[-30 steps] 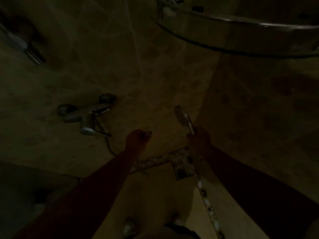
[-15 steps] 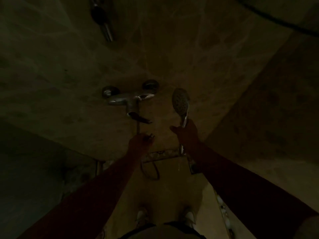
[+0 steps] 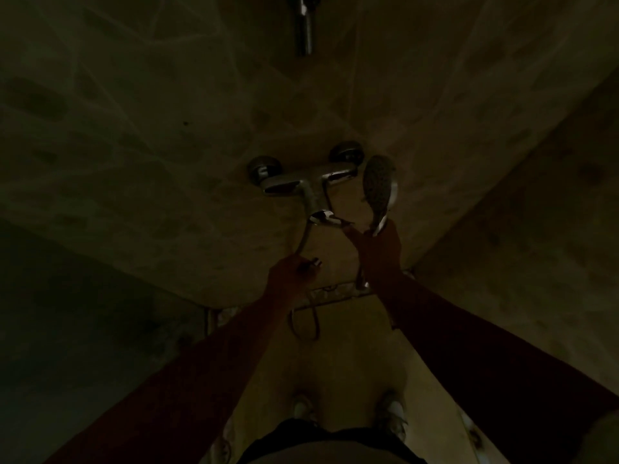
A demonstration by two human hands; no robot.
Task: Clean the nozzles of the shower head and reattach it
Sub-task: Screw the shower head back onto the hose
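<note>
The step in hand appears to be reattachment: the shower head (image 3: 380,187) is detached from the hose (image 3: 303,242) and both parts are held in front of the tiled wall (image 3: 167,128).

The right hand (image 3: 380,254) grips the shower head by its handle, fingers wrapped round it. The head sits just right of the mixer tap (image 3: 301,182), with its long axis near vertical, spray plate uppermost. The nozzle face is turned toward the camera and slightly left.

The left hand (image 3: 289,274) holds the free end of the hose, fingers curled around it, with the metal hose connector (image 3: 315,262) projecting to the right.

The next move likely calls for aligning the base of the handle with the connector, then threading them together. The dim light hides thread detail.
</note>
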